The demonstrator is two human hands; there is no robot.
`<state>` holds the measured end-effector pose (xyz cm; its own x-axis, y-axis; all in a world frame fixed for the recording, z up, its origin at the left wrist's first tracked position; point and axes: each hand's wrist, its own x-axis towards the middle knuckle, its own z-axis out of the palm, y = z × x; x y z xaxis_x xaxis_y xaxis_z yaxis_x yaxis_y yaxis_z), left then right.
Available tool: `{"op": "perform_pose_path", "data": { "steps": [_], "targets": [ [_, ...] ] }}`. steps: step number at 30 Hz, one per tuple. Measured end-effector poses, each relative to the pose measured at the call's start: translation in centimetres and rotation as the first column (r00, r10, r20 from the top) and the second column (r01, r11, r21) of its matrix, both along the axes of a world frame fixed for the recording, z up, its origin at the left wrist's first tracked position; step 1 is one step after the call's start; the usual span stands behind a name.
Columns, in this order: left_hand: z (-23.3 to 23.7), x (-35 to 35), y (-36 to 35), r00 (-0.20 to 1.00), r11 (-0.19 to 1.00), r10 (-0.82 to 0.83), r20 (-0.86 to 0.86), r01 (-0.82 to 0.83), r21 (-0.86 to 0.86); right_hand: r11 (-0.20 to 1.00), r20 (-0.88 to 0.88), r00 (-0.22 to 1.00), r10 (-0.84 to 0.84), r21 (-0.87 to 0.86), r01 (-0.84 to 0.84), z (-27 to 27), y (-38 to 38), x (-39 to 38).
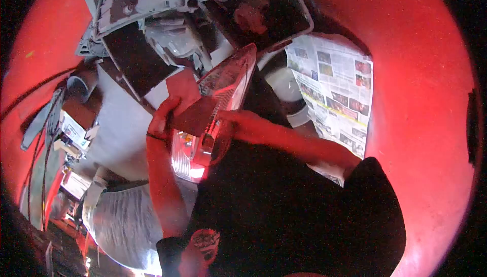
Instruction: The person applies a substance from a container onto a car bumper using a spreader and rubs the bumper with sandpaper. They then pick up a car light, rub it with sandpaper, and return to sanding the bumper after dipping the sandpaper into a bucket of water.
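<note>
A long car headlight (195, 154) with a clear, ribbed lens stands tilted in front of my black shirt, its narrow end pointing up and to the right. My left hand (163, 119) is on its left side, with the fingers closed on a reddish flat sheet (183, 87) that lies against the lamp. On the right side, my right hand (229, 125) grips the headlight's edge; part of its fingers is hidden behind the lamp. Red light tints both hands.
Dusty car parts and dark panels (137, 56) lie beyond the headlight. Newspaper sheets (337, 92) hang at the right beside a red surface (416, 99). Plastic-wrapped material (127, 221) is at lower left, with boxes (76, 130) and hoses above it.
</note>
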<state>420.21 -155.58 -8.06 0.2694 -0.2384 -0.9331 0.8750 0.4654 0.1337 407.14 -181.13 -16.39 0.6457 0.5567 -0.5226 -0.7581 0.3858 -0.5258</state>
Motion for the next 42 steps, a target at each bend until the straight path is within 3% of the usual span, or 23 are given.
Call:
{"op": "perform_pose_path", "data": {
  "steps": [1, 2, 3, 4, 6, 7, 8, 9, 11, 13, 14, 16, 18, 21, 23, 27, 29, 30, 32, 36, 39, 42],
  "targets": [
    [-0.3, -0.1, -0.2, 0.998, 0.998, 0.050, -0.036, -0.051, -0.026, 0.995, -0.340, 0.939, 0.052, 0.099, -0.019, 2.0, -1.4, 2.0],
    [-0.4, -0.3, 0.0, 0.998, 0.998, 0.055, -0.043, -0.056, -0.028, 0.995, -0.347, 0.936, 0.056, 0.097, -0.024, 4.3, -3.2, 5.0],
    [-0.3, -0.8, 0.5, 0.995, 0.997, 0.074, -0.074, -0.071, 0.039, 0.916, -0.364, 0.860, 0.358, -0.041, -0.399, 6.5, -5.2, 8.8],
    [-0.2, -1.3, 1.1, 0.990, 0.990, 0.097, -0.101, -0.086, 0.109, 0.682, -0.417, 0.675, 0.609, -0.160, -0.714, 6.5, -7.1, 11.5],
    [-1.0, -3.5, 2.6, 0.989, 0.986, 0.133, -0.063, -0.126, 0.108, 0.546, -0.106, 0.742, 0.662, -0.610, -0.574, 1.3, -10.8, 13.4],
    [-1.3, -5.0, 3.5, 0.987, 0.983, 0.157, -0.027, -0.154, 0.104, 0.426, 0.007, 0.769, 0.639, -0.836, -0.346, -3.1, -11.8, 14.6],
    [-1.8, -6.6, 4.7, 0.987, 0.982, 0.159, -0.037, -0.155, 0.108, 0.394, 0.295, 0.760, 0.579, -0.917, 0.056, -8.4, -13.2, 15.5],
    [-2.2, -8.3, 5.9, 0.990, 0.983, 0.139, 0.013, -0.139, 0.119, 0.268, 0.318, 0.827, 0.464, -0.940, 0.212, -10.5, -12.9, 18.1],
    [-2.9, -10.1, 6.8, 0.990, 0.981, 0.131, 0.055, -0.138, 0.140, -0.109, 0.081, 0.678, 0.730, -0.966, 0.233, -17.3, -13.2, 22.6],
    [-3.3, -12.0, 7.1, 0.994, 0.983, 0.045, 0.098, -0.062, 0.173, -0.025, 0.282, 0.344, 0.896, -0.740, 0.672, -27.1, -14.6, 23.3],
    [-4.2, -13.5, 7.9, 0.995, 0.979, 0.028, 0.097, -0.047, 0.197, 0.003, 0.292, 0.326, 0.899, -0.749, 0.663, -34.4, -16.3, 24.0],
    [-5.7, -19.0, 11.1, 0.994, 0.972, 0.001, 0.113, -0.028, 0.235, -0.216, -0.053, 0.504, 0.862, -0.938, 0.270, -45.0, -18.9, 22.1],
    [-5.4, -21.7, 11.2, 0.975, 0.955, -0.023, 0.222, -0.044, 0.294, -0.136, -0.009, 0.533, 0.846, -0.970, 0.199, -44.4, -17.5, 22.6],
    [-3.1, -18.3, 7.7, 0.984, 0.976, 0.128, 0.127, -0.147, 0.158, 0.059, 0.057, 0.691, 0.720, -0.998, 0.021, -43.6, -19.9, 24.1],
    [-3.6, -16.3, 7.5, 0.983, 0.978, 0.141, 0.120, -0.157, 0.139, 0.219, 0.101, 0.767, 0.633, -0.974, -0.052, -43.1, -21.5, 25.3],
    [-2.3, -16.7, 6.2, 0.983, 0.979, 0.182, -0.007, -0.180, 0.096, 0.533, 0.062, 0.833, 0.549, -0.794, -0.293, -45.1, -26.2, 30.8],
    [-0.9, -13.7, 5.3, 0.977, 0.969, 0.209, -0.031, -0.203, 0.144, 0.650, -0.028, 0.892, 0.451, -0.675, -0.350, -43.1, -28.8, 31.1],
    [-0.7, -12.7, 5.0, 0.979, 0.965, 0.198, -0.046, -0.187, 0.185, 0.650, -0.018, 0.891, 0.454, -0.677, -0.345, -37.8, -27.5, 31.9],
    [-1.5, -13.5, 5.7, 0.975, 0.966, 0.217, -0.036, -0.209, 0.154, 0.755, -0.126, 0.970, 0.209, -0.610, -0.242, -27.3, -17.3, 33.7],
    [-0.8, -13.2, 5.3, 0.951, 0.947, 0.306, -0.052, -0.298, 0.123, 0.721, -0.114, 0.961, 0.251, -0.640, -0.265, -32.2, -17.5, 36.4],
    [-1.0, -13.8, 6.0, 0.959, 0.960, 0.281, -0.042, -0.279, 0.036, 0.689, -0.094, 0.952, 0.290, -0.670, -0.276, -35.1, -16.9, 37.3],
    [-0.4, -13.0, 6.3, 0.953, 0.952, 0.302, -0.039, -0.299, 0.060, 0.670, -0.057, 0.942, 0.329, -0.689, -0.276, -38.3, -13.9, 38.4]
  ]
}}
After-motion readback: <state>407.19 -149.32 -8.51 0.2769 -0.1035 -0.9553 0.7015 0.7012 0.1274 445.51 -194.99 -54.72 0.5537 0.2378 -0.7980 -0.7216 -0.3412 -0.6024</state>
